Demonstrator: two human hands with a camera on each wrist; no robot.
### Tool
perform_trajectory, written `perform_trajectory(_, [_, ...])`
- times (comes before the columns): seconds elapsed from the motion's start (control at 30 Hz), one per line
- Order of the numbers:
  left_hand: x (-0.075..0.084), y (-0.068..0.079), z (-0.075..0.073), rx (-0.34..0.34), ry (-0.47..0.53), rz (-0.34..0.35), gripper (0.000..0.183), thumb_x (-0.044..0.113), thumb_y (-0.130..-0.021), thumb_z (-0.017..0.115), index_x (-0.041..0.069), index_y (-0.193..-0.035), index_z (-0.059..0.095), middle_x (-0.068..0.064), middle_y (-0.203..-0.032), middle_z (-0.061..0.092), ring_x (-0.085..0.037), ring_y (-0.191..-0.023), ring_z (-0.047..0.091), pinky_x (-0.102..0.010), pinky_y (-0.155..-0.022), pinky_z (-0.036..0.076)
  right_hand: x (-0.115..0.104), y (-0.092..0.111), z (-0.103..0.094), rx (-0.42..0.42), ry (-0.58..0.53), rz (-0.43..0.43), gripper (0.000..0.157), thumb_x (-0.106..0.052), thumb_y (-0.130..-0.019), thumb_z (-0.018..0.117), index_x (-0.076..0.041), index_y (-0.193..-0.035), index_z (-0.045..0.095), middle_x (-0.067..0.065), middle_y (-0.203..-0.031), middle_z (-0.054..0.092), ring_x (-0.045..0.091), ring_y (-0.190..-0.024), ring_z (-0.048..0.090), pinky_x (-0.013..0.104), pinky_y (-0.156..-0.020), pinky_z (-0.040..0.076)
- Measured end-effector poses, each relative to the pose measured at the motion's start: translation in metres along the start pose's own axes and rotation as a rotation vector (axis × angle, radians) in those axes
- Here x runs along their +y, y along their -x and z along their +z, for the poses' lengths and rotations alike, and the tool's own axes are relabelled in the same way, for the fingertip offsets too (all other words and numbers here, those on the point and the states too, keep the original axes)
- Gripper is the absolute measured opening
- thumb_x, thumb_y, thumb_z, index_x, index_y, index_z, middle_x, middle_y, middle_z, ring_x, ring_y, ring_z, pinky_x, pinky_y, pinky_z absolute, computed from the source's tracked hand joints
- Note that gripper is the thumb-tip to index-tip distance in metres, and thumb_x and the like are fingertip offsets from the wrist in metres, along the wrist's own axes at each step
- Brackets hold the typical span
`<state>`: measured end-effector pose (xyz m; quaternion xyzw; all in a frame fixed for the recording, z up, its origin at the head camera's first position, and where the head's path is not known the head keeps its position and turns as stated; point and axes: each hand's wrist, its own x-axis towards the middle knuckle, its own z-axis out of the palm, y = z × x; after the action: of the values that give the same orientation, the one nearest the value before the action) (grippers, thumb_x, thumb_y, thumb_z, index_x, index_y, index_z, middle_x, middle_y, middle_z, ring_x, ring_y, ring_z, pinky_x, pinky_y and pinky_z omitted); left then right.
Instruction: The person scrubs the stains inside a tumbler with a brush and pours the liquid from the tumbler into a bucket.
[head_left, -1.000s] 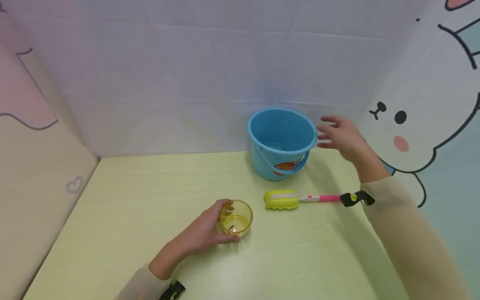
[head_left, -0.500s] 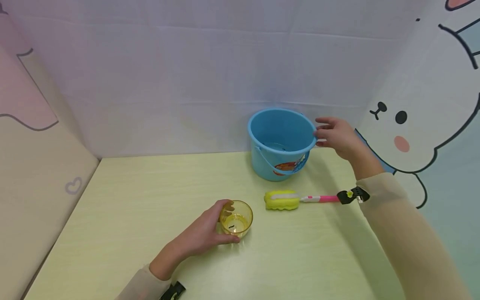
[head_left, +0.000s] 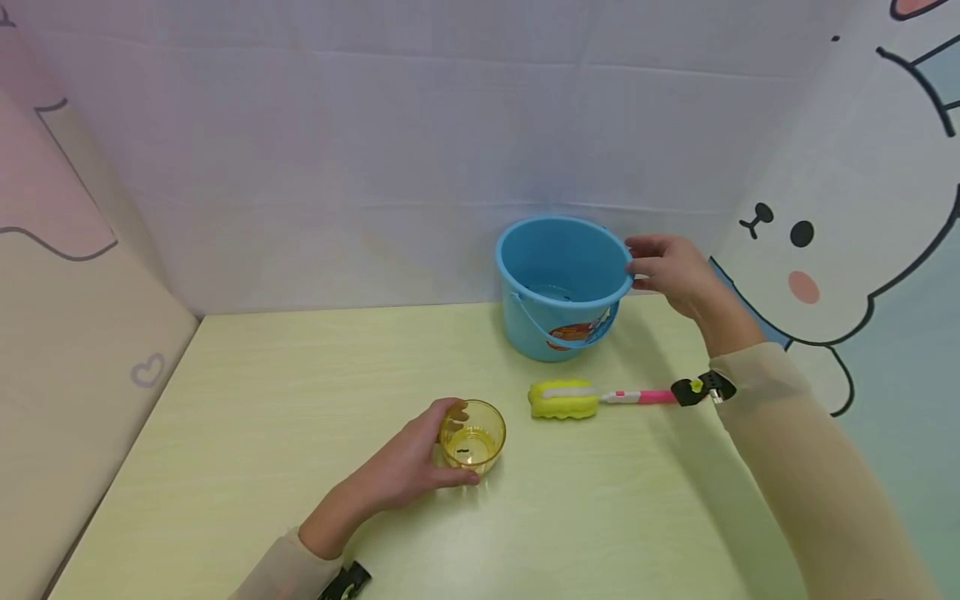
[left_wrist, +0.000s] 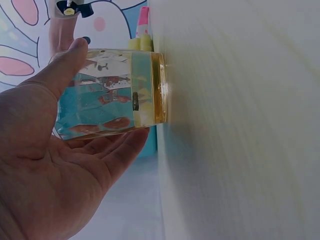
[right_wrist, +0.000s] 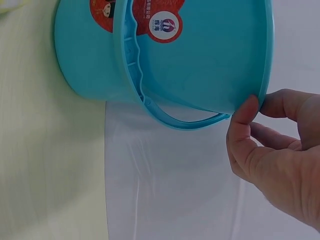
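A transparent amber drinking glass (head_left: 474,457) stands upright on the table, a small dark mark near its base. My left hand (head_left: 401,468) holds it from the left, thumb on the near side and fingers round the far side. Facets on its wall show in the left wrist view (left_wrist: 100,95). A light-blue plastic bucket (head_left: 525,323) stands at the back against the wall cloth, its handle hanging down in front. My right hand (head_left: 669,271) pinches the bucket's right rim; in the right wrist view the fingertips (right_wrist: 246,109) lie on both sides of the rim.
A bottle brush (head_left: 564,400) with a yellow-green sponge head and pink-and-white handle lies in front of the bucket, its handle end hidden behind the right wrist's black strap. Printed cloth walls (head_left: 337,167) rise along the pale wooden table's (head_left: 300,375) back and sides.
My right hand has moved left from beside the bucket and now pinches its rim. The left hand and the glass have stayed in place.
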<state>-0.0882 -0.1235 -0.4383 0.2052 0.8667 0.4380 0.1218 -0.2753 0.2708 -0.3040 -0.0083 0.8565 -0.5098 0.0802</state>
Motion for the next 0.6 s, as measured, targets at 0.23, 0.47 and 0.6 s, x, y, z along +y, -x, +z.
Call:
perform_trajectory(0.23, [-0.0012, -0.0003, 0.0000, 0.009, -0.001, 0.011, 0.096, 0.037, -0.080, 0.096, 0.010, -0.154, 0.041, -0.009, -0.145, 0.060, -0.031, -0.134, 0.056, -0.053, -0.112, 0.044, 0.0008, -0.0017, 0.0016, -0.001, -0.011, -0.006, 0.059, -0.004, -0.108, 0.053, 0.004, -0.163, 0.033, 0.027, -0.155, 0.046, 0.038, -0.129, 0.056, 0.024, -0.088, 0.059])
perform_trajectory(0.47, [-0.0018, -0.0004, 0.0000, 0.023, 0.002, 0.002, 0.094, 0.037, -0.079, 0.097, 0.011, -0.152, 0.044, -0.007, -0.144, 0.061, -0.028, -0.132, 0.058, -0.052, -0.111, 0.046, 0.0021, -0.0035, 0.0032, 0.006, -0.014, -0.009, 0.058, -0.004, -0.107, 0.053, 0.004, -0.162, 0.035, 0.027, -0.153, 0.047, 0.039, -0.128, 0.056, 0.030, -0.094, 0.058])
perform_trajectory(0.6, [-0.0012, 0.0003, -0.0004, 0.025, 0.005, -0.018, 0.094, 0.037, -0.078, 0.097, 0.013, -0.152, 0.045, -0.004, -0.144, 0.061, -0.026, -0.131, 0.058, -0.050, -0.111, 0.046, 0.0034, -0.0039, 0.0042, 0.005, -0.037, -0.007, 0.058, -0.003, -0.107, 0.053, 0.004, -0.162, 0.035, 0.026, -0.154, 0.047, 0.039, -0.128, 0.056, 0.035, -0.099, 0.057])
